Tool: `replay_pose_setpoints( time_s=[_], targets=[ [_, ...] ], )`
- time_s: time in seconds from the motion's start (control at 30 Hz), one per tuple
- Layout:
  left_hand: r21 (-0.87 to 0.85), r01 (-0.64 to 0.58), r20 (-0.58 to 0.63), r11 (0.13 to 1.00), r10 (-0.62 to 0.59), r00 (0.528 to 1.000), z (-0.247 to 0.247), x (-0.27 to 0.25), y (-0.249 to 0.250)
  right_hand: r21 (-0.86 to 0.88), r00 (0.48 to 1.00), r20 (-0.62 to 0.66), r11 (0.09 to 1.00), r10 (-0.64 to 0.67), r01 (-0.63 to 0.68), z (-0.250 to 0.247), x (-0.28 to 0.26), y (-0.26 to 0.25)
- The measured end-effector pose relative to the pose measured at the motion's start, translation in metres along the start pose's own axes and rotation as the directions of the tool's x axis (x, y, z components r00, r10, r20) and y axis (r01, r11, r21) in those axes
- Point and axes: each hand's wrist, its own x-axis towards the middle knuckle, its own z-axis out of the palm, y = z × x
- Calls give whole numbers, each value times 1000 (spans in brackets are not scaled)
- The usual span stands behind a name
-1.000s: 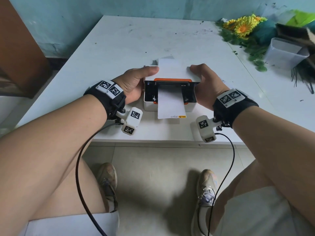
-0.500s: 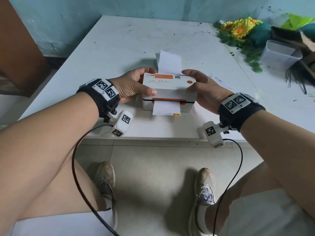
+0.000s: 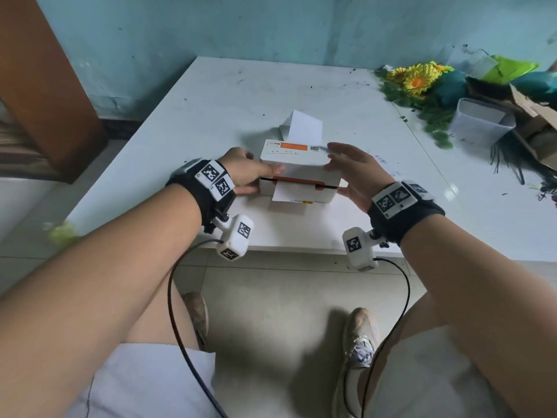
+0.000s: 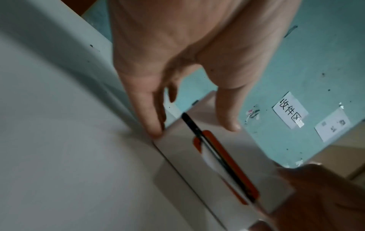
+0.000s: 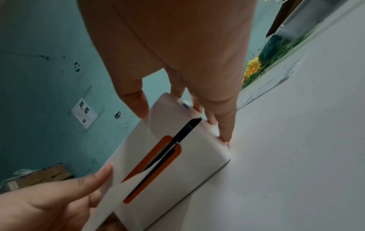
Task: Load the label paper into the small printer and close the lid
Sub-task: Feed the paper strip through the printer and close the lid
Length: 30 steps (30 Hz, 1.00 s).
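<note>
The printer sits near the table's front edge, its lid down; a dark seam shows between lid and body in both wrist views, so I cannot tell whether it has latched; the paper pokes out of the orange-rimmed slot at the printer's 6 o'clock, and more paper stands up behind it at 12 o'clock

The left hand lies at the printer's 9 o'clock, fingers straight and loosely spread, fingertips touching the near left corner, thumb over the lid; it pinches nothing; the right hand mirrors it at 3 o'clock, fingers straight along the right side wall, thumb above the lid edge, relaxed and not gripping

Risks, as I judge them: if the lid is only resting, it may spring up, or the paper may feed crooked, once the hands leave; uneven pressure from one side could skew the paper in the slot; a hard push might slide the light printer toward the edge at 6 o'clock; a sleeve or wrist cable could catch the loose strip and drag it out

Farther out, at 2 o'clock, lie yellow flowers, a clear tub and a cardboard box, well apart from the printer
</note>
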Motion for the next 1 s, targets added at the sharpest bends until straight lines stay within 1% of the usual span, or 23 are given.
replay_pose_setpoints(
  time_s=[0.03, 0.1, 0.17, 0.27, 0.37, 0.47, 0.6, 0.7, 0.87, 1.0],
  targets=[
    [-3, 33, -39, 999, -33, 999, 2, -3, 1, -18, 1000, -22, 1000, 3, -3, 4, -3, -2],
    [-56, 95, -54, 994, -98, 994, 8, -5, -2, -50, 998, -59, 999, 12, -15, 11, -5, -4],
    [-67, 143, -17, 988, -144, 989, 17, -10, -8, -90, 997, -83, 996, -1, -7, 13, -4, -4],
    [-74, 180, 29, 981, -178, 984, 26, -13, -16, -125, 995, -101, 992, -22, 9, 14, -3, -5],
    [-120, 135, -27, 984, -139, 990, 32, -14, -18, -171, 997, -71, 985, -10, -3, 18, -9, -6],
    [-96, 83, -63, 992, -89, 994, 36, -17, -20, -226, 998, -55, 974, -30, 16, 16, -7, -4],
    [-73, 62, -72, 995, -67, 995, 36, -20, -21, -260, 997, -63, 965, -38, 20, 17, -5, -3],
    [-44, 43, -63, 998, -46, 997, 35, -17, -25, -243, 998, -63, 970, -20, 4, 17, -3, -3],
    [-23, 17, -68, 1000, -19, 997, 32, -4, -34, -159, 997, -78, 987, 21, -33, 14, 4, 0],
    [-7, 7, -57, 1000, -7, 998, 31, -15, -27, -159, 996, -90, 987, 17, -32, 13, 9, 2]
  ],
)
